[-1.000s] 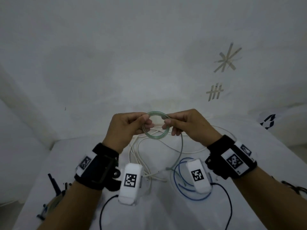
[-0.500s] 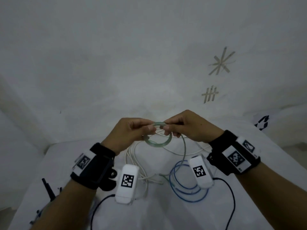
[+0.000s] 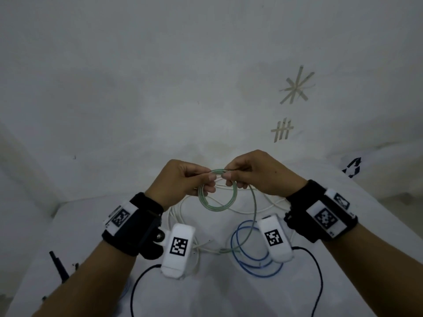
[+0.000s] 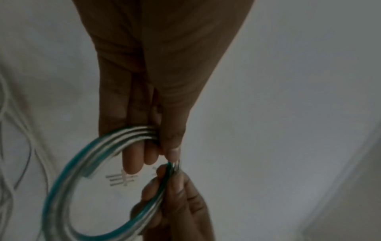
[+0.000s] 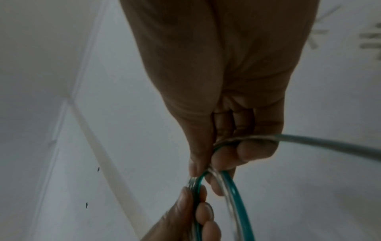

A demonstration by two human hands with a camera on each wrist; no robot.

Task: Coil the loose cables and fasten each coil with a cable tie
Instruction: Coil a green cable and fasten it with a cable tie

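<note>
The left hand [image 3: 183,179] is pinching the top of the green cable coil [image 3: 216,203] between thumb and curled fingers [image 4: 132,163], and the left wrist view is showing several turns of the coil running under the thumb. Just beside it, nearly touching, the right hand [image 3: 258,175] is pinching the same top arc of the coil with its thumb and fingertips [image 5: 224,161]. The coil is hanging in the air below the two sets of fingers, a small round loop of green and clear strands, held above the table [image 3: 229,298].

From under the right fingers, the loose tail of the green cable [image 3: 254,216] is dropping down and toward the person, its end lying on the table among the other cables. A thin dark strand is showing at the pinch point between the two thumbs; whether it is a cable tie cannot be told.

Beneath the hands, a white cable [image 3: 180,216] is lying in loose loops on the table, under and toward the wrist of the left hand. Below the right wrist, a blue cable [image 3: 251,264] is lying in a rough coil, crossed by the green tail. Beyond the fingers, on the white wall, tape marks [image 3: 295,88] are showing up and to the right.
</note>
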